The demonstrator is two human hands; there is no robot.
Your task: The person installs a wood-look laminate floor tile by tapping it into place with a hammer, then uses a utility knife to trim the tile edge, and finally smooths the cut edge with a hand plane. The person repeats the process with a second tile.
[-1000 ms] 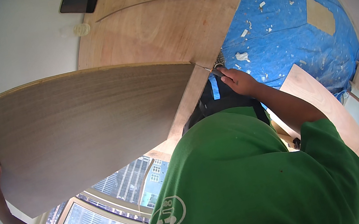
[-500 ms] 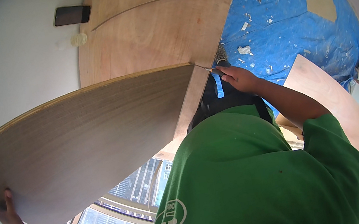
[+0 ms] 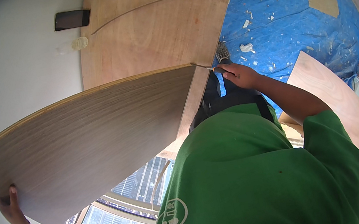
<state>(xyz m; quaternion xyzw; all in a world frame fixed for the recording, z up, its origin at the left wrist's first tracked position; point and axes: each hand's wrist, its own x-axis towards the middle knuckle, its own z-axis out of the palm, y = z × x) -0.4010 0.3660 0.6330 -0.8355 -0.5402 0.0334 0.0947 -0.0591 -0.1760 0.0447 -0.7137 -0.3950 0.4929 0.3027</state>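
Note:
A large grey-brown wood-grain panel [image 3: 94, 140] with a pale, gently curved edge stands tilted over the plywood work surface [image 3: 149, 43]. At its far left end my left hand [image 3: 12, 211] grips the rim, the thumb lying on the face and the fingers mostly hidden behind. My right hand [image 3: 241, 76] is closed round the dark handle of a slim hand tool [image 3: 203, 66] with a narrow metal blade. The blade's tip meets the panel's right-hand corner; its exact kind is too small to make out.
A phone [image 3: 72, 20] and a roll of clear tape [image 3: 80, 43] lie on the white surface at the upper left. A thin curved strip [image 3: 161, 0] rests on the plywood. Blue sheeting [image 3: 264, 22] with scraps covers the floor; a curved plywood piece [image 3: 337, 104] stands at right.
The panel and my left hand appear slightly further right, partly from a small shift of the view. My right hand and the tool stay at the same corner, with little movement.

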